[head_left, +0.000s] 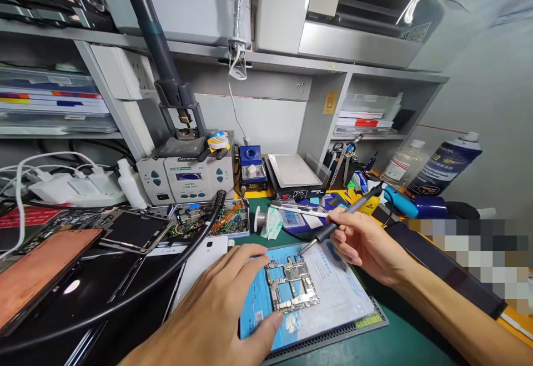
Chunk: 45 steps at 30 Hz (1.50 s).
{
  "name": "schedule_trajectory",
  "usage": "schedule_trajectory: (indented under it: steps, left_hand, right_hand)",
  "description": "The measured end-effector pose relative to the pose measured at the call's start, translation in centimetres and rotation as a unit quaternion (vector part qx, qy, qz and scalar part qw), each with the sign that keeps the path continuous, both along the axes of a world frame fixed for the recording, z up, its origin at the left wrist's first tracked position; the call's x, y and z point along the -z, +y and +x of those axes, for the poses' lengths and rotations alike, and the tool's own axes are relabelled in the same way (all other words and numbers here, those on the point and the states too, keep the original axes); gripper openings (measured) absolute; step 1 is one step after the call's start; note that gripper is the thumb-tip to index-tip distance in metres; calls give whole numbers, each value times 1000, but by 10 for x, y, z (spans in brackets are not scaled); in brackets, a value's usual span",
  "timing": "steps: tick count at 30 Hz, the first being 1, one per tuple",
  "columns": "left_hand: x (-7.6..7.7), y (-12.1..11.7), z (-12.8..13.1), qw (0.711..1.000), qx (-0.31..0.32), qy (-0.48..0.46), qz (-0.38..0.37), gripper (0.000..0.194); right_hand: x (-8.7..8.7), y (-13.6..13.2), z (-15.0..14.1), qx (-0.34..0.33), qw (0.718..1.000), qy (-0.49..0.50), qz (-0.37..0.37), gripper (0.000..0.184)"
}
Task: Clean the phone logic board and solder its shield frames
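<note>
A silvery phone circuit board [296, 271] lies on a blue and white booklet [341, 294]. My right hand [366, 241] grips a soldering iron [327, 232] like a pen, its metal tip pointing down-left just above the board's upper edge. Whether the tip touches the board I cannot tell. My left hand [225, 294] is open over the booklet's left side, thumb and fingers spread at the board's left edge. Behind the iron, slim silvery tweezers [297, 207] reach toward my right fingertips; whether I hold them too is unclear.
A hot-air station [189, 177] stands behind, its black hose [166, 274] crossing the left side. Near it are a soldering station [252, 169], a heating plate [297, 171], a solder spool [261, 219] and a tray of boards [233, 219]. Phones lie left; a spray can [443, 163] stands right.
</note>
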<state>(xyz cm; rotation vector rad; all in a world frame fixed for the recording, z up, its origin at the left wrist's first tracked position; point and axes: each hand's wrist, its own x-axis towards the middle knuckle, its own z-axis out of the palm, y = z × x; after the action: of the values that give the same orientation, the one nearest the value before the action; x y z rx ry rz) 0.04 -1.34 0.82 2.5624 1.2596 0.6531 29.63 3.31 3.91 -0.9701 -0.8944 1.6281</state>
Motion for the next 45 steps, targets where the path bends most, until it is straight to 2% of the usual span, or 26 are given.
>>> schedule_trajectory:
  steps: [8, 13, 15, 17, 27, 33, 45]
  left_hand:
    - [-14, -2, 5, 1000, 6, 3, 23, 56]
    - [-5, 1, 5, 996, -2, 4, 90, 61]
    - [-2, 1, 4, 995, 17, 11, 101, 62]
    - [-2, 1, 4, 993, -5, 12, 117, 59]
    - [-5, -3, 9, 993, -9, 19, 116, 51]
    - [-4, -5, 10, 994, -39, 26, 102, 50]
    - [-3, -9, 8, 996, -17, 8, 87, 45]
  right_hand:
    - [-2, -8, -6, 27, 998, -56, -3, 29]
    - [1, -11, -4, 46, 995, -91, 10, 31]
    - [2, -12, -4, 50, 993, -103, 12, 30]
    - [3, -13, -4, 50, 992, -111, 14, 29]
    - [-2, -17, -9, 79, 982, -161, 51, 18]
    - [-6, -18, -13, 98, 975, -186, 69, 14]
    - [-7, -18, -18, 113, 966, -211, 93, 9]
